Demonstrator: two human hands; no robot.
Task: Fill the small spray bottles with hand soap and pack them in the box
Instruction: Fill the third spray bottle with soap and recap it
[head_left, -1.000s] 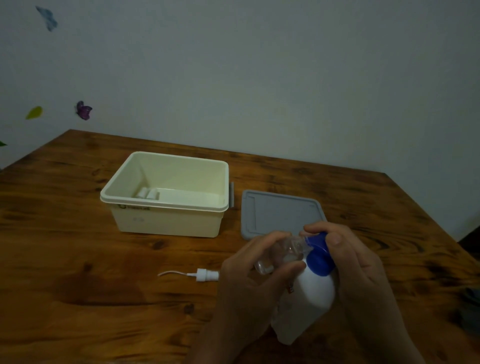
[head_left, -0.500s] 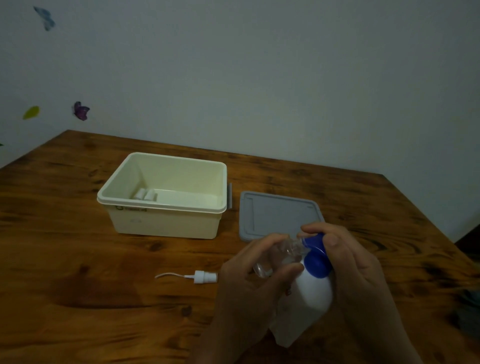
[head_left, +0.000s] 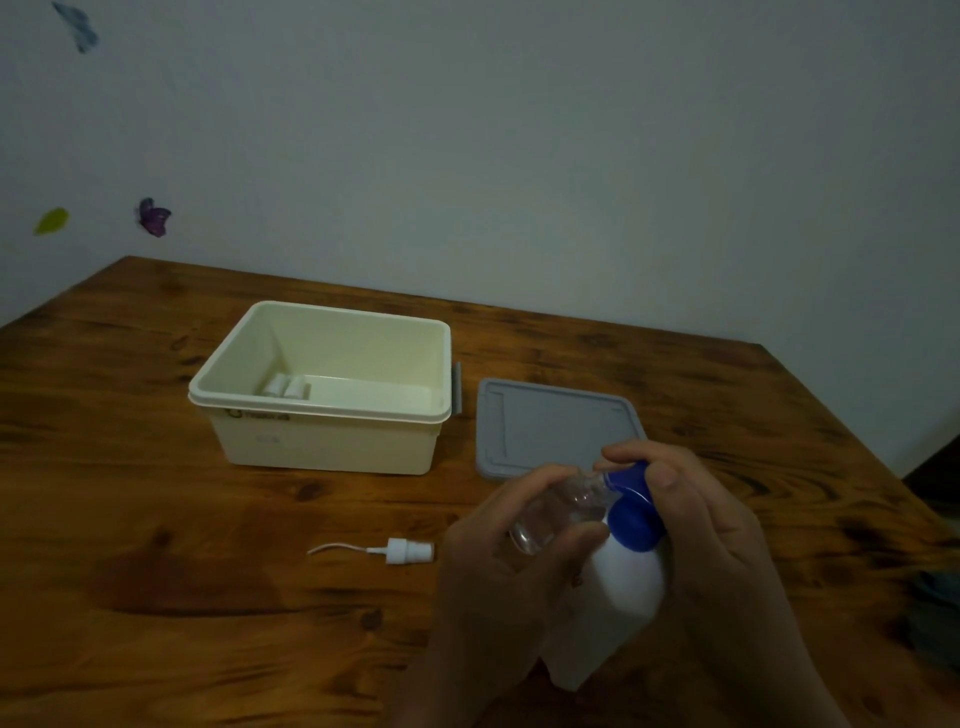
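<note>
My left hand (head_left: 514, 587) grips a small clear spray bottle (head_left: 558, 506), tilted with its open neck against the blue pump head (head_left: 634, 506) of a white hand soap bottle (head_left: 623, 597). My right hand (head_left: 711, 545) curls round the pump head from the right, a fingertip on top. The small bottle's white spray cap (head_left: 400, 551) with its thin tube lies on the table to the left. A cream box (head_left: 322, 410) stands open behind, with two small white-capped bottles (head_left: 284, 387) lying inside at its left.
The box's grey lid (head_left: 550, 426) lies flat right of the box, just behind my hands. The wooden table (head_left: 156, 571) ends at a wall behind and drops off at the right. A dark object (head_left: 940, 618) sits at the right edge.
Both hands keep their hold on the two bottles; only the view has shifted slightly. The spray cap and box have not moved.
</note>
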